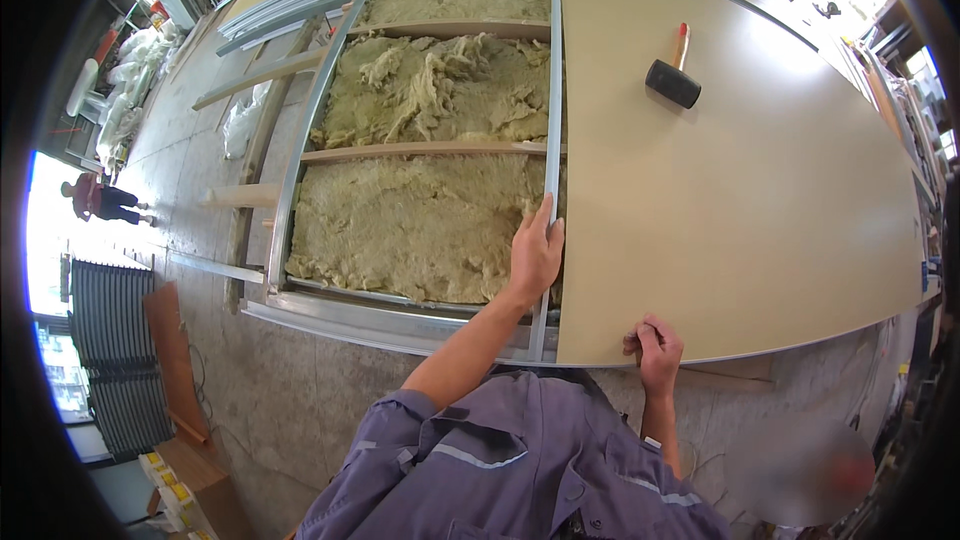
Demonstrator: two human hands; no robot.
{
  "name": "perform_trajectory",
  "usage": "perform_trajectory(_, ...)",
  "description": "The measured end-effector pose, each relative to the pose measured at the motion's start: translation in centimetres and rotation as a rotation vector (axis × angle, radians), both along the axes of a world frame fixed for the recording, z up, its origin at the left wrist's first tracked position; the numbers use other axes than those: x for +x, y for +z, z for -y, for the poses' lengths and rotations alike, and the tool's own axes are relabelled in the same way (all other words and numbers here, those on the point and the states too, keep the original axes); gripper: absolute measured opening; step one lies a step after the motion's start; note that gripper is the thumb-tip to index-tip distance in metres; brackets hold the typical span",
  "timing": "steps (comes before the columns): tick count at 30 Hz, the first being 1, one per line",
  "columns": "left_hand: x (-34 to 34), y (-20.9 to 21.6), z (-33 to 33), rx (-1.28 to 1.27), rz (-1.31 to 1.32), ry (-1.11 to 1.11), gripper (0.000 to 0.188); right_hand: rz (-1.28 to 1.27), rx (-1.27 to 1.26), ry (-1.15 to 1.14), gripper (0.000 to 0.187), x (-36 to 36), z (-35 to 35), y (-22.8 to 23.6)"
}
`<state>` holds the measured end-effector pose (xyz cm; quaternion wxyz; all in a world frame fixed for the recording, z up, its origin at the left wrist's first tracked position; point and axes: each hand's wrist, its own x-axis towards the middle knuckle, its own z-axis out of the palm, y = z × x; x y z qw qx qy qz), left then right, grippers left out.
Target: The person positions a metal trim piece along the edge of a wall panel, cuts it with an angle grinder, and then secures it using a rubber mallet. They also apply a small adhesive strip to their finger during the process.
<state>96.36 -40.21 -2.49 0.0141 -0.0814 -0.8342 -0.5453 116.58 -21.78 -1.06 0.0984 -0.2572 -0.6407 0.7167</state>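
Note:
My left hand (537, 252) is closed on a long narrow metal strip (553, 90), fingers along it and thumb at its side. This strip runs away from me between yellowish fibrous insulation (400, 220) and a large beige panel (740, 220). The insulation fills a metal frame (330, 90) crossed by wooden slats (425, 151). At the panel's near edge is my right hand (658, 348), its fingers curled together; whatever they may hold is hidden. A mallet (673, 85) with a black head and wooden handle lies on the panel's far part.
Metal profiles (300, 5) are stacked at the far left, beside wooden beams (262, 140). Another person (100, 200) is on the left, across the concrete floor (290, 380). Dark ribbed sheets (115, 340) and a brown board (175, 360) stand lower left. A blurred round patch covers the lower right.

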Motion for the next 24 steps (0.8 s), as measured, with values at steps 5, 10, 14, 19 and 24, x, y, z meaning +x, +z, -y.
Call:
perform_trajectory(5,-0.1,-0.6,-0.4,0.032,-0.087,0.005,0.044,0.02,0.021,-0.018,0.013,0.0,0.2,0.2)
perform_trajectory(10,-0.6,-2.6,-0.3,0.088,-0.137,0.011,0.046,0.054,0.075,0.005,0.013,-0.2,0.0,0.1)
perform_trajectory(14,-0.5,-2.0,-0.4,0.101,-0.078,0.01,0.046,0.062,0.129,0.049,0.014,-0.2,-0.2,0.3)
perform_trajectory(19,-0.5,-1.8,-0.6,0.144,0.045,-0.009,0.052,-0.015,0.04,-0.024,0.017,0.2,0.0,-0.5)
perform_trajectory(24,-0.1,-1.7,-1.2,0.172,0.045,0.014,0.05,0.009,0.046,-0.039,0.018,0.0,0.3,-0.3)
